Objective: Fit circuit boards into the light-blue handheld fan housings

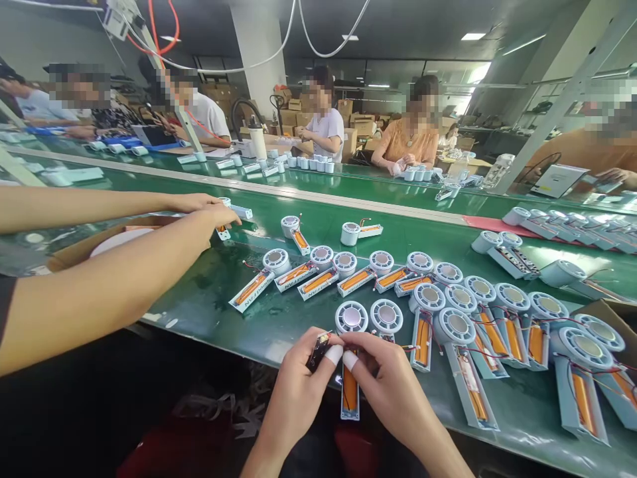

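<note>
At the near table edge, my left hand point(304, 372) is closed on a small dark circuit board point(318, 350), pinched between thumb and fingers. Facing it, my right hand point(385, 368) has thumb and fingers pressed together at the same spot; thin wires seem to run there, but what it grips is hidden. White covers wrap both thumb tips. Under my hands lies an open handheld fan body point(351, 392) with an orange battery in its handle and a round ringed head point(351, 317) toward the belt. Another round fan head point(387, 317) is just to the right.
Several open fan bodies point(313, 282) spread over the green belt point(209, 292), densest at right. From the left, a co-worker's arms point(124, 259) reach over a cardboard box point(74, 252) to a fan part. A box point(610, 312) stands at right. Several people sit across the line.
</note>
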Tool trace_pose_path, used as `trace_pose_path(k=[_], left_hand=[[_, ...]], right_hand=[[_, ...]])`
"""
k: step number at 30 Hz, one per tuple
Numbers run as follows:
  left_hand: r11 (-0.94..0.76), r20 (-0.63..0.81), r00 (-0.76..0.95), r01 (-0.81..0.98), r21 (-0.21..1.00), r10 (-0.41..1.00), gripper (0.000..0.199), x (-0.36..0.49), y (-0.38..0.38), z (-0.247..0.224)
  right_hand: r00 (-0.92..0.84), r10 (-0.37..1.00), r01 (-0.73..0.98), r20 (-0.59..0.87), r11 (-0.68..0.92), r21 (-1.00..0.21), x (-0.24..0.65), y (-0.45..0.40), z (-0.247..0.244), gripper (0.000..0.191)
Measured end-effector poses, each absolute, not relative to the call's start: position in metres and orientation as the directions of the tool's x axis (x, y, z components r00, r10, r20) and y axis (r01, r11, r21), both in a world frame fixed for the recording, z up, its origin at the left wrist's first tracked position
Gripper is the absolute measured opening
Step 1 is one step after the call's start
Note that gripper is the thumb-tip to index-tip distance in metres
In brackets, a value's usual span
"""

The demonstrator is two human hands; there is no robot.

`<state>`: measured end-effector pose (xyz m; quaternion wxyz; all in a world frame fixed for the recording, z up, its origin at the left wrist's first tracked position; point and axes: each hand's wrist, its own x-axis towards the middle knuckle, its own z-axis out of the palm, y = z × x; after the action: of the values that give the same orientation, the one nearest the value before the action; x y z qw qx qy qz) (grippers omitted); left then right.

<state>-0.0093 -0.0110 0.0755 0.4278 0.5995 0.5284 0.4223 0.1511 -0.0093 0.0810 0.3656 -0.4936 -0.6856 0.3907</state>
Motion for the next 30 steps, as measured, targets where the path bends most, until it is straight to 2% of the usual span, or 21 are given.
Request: trace_pose_path(k=[6,11,15,23,30], left_hand=[[-0.124,0.13,-0.013,0.232,0.965,0.991,0.018,-0.005,-0.013,0.064],[0.057,-0.046,-0.072,0.161,0.985,0.996,0.029,-0.009,-0.012,0.06],[0.117,-0.109,-0.072,0.12,0.986,0.991,0.035,-0.011,-0.014,0.063],[0.062,-0.038,-0.109,0.227,0.972,0.993,0.035,-0.003,-0.021,0.076],[0.051,-0.014,-0.165,0.224,0.973,0.986,0.034,0.001,-0.023,0.072]], right_hand=[[-0.223,0.975,0.253,0.003,0.06,-0.966,0.154,-0.007,0.082,0.024],[-0.171,0.985,0.178,-0.037,-0.006,-0.984,0.163,-0.007,0.079,0.027],[-0.129,0.991,0.274,0.025,0.06,-0.96,0.162,-0.008,0.081,0.027],[-0.209,0.97,0.38,0.123,0.196,-0.904,0.147,-0.007,0.089,0.019],[-0.207,0.902,0.406,0.379,0.431,-0.806,0.142,-0.009,0.072,0.026]])
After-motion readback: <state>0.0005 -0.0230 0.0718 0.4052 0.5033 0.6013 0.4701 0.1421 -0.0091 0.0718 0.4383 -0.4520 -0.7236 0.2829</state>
